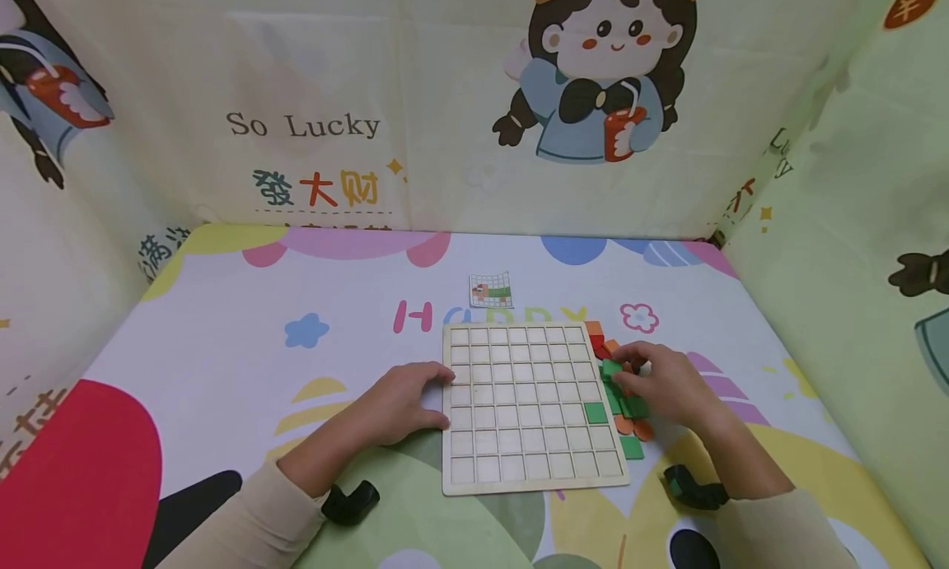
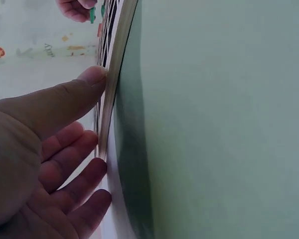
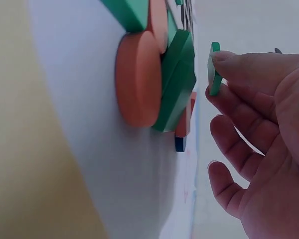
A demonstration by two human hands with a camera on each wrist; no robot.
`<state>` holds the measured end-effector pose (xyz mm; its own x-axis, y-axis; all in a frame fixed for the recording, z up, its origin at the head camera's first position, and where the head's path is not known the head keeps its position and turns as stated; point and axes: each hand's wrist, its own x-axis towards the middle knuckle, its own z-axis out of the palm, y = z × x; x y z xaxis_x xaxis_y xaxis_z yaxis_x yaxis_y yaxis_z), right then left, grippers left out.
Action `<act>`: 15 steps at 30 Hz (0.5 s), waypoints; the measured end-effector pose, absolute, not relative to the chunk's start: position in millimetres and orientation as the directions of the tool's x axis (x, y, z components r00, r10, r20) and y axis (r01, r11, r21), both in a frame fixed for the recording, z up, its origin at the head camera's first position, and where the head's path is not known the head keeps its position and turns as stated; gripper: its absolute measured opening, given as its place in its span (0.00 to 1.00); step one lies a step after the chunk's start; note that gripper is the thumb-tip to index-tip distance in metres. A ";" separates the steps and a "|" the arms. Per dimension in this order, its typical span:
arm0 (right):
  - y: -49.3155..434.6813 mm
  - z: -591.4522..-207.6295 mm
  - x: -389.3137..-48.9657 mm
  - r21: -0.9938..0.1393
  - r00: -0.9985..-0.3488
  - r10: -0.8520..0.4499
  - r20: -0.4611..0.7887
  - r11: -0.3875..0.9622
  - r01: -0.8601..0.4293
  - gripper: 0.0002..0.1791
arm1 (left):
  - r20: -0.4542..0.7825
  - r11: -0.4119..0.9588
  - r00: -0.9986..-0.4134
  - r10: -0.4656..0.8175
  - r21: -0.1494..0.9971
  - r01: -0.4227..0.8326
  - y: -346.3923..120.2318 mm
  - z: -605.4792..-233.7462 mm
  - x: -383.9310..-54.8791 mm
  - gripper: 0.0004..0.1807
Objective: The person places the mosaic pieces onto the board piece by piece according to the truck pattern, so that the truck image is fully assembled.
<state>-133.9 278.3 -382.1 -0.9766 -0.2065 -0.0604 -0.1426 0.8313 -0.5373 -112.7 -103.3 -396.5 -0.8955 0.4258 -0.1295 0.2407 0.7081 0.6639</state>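
Observation:
My right hand (image 1: 665, 385) pinches a green square tile (image 3: 215, 74) between thumb and forefinger, above a loose pile of tiles. The other fingers are loosely bent in the right wrist view. A pale wooden grid board (image 1: 519, 371) lies flat in front of me, with one green tile (image 1: 596, 412) in a cell near its right edge. My left hand (image 1: 396, 403) rests at the board's left edge. Thumb and fingertips touch the rim there, fingers relaxed, as the left wrist view shows.
Beside the board's right edge lie green tiles (image 1: 633, 407), round orange pieces (image 1: 643, 430) and red pieces (image 1: 597, 342), several overlapping. A small card (image 1: 491, 291) with a coloured grid picture is behind the board. A printed cloth (image 1: 222, 330) covers the table; printed sheets (image 1: 445, 75) stand around it.

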 end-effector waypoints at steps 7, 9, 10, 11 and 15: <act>276.2 -378.1 -130.8 -0.539 -0.976 -0.212 -0.048 0.828 -0.153 0.16 | -0.137 0.741 -0.889 0.436 0.616 0.269 -99.0 -392.5 -114.8 0.29; 275.0 -376.9 -129.7 -0.538 -0.976 -0.213 -0.049 0.829 -0.154 0.16 | -0.141 0.748 -0.887 0.439 0.604 0.275 -97.6 -389.7 -114.6 0.29; 274.3 -376.3 -129.2 -0.539 -0.975 -0.215 -0.050 0.828 -0.154 0.16 | -0.144 0.752 -0.887 0.440 0.599 0.276 -96.9 -388.6 -114.4 0.29; 273.6 -375.7 -128.6 -0.537 -0.975 -0.216 -0.051 0.829 -0.156 0.16 | -0.146 0.756 -0.886 0.440 0.593 0.278 -96.4 -388.0 -114.4 0.29; 270.8 -374.2 -126.1 -0.534 -0.972 -0.229 -0.048 0.828 -0.168 0.17 | -0.160 0.769 -0.885 0.437 0.577 0.275 -95.2 -386.2 -114.2 0.30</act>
